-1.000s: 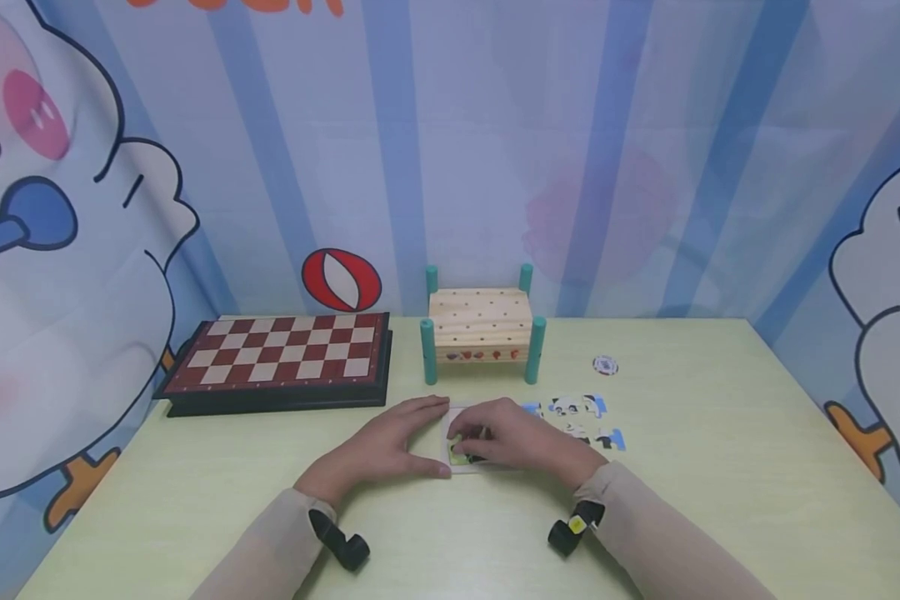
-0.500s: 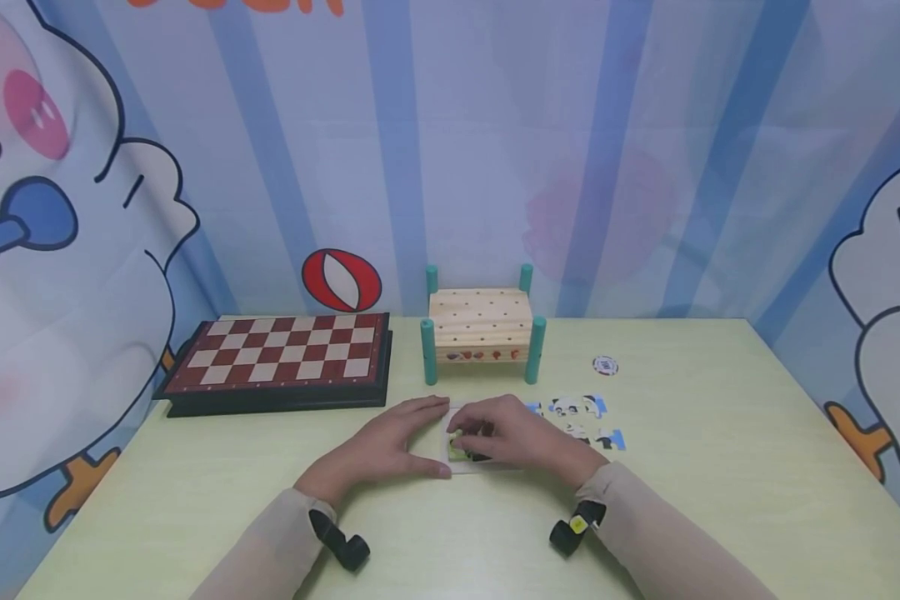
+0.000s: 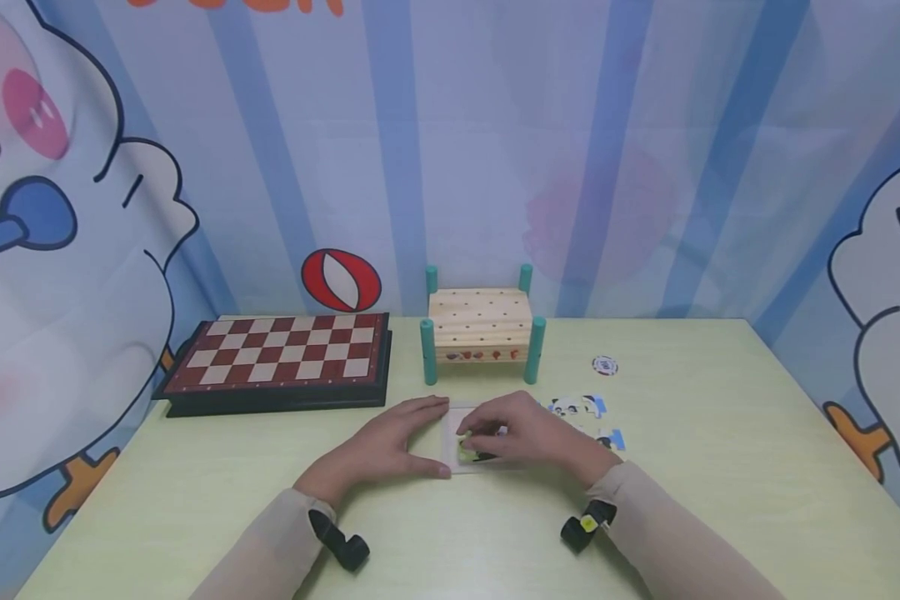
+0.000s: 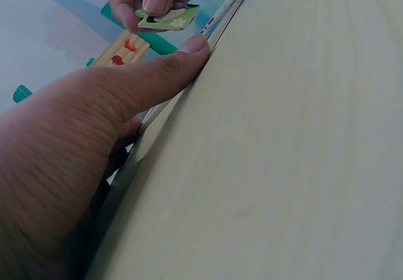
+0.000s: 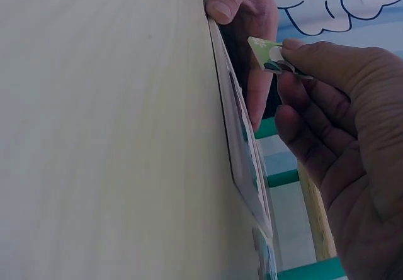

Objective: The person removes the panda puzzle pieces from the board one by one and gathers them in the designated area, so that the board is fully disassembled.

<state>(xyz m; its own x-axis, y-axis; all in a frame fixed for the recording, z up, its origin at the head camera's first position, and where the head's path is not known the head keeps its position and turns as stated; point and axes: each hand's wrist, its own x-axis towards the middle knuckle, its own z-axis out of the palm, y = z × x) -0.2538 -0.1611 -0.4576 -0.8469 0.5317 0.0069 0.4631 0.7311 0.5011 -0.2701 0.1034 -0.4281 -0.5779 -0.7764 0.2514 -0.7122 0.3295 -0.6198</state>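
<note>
One pinch grip: right hand (image 3: 531, 433) holds a green puzzle piece (image 5: 262, 48) between thumb and fingers, raised over the pale-rimmed board (image 3: 452, 448), apart from it. Left hand (image 3: 386, 448), fingers extended and thumb spread, touches the board's left side. Likely step: piece placement; next move seems to call for lining it up, then lowering it flat. Piece: thin, white flower print, white and dark patches; part hidden by fingers. Right of the board, loose panda pieces (image 3: 567, 406) on the surface (image 3: 697, 467).
</note>
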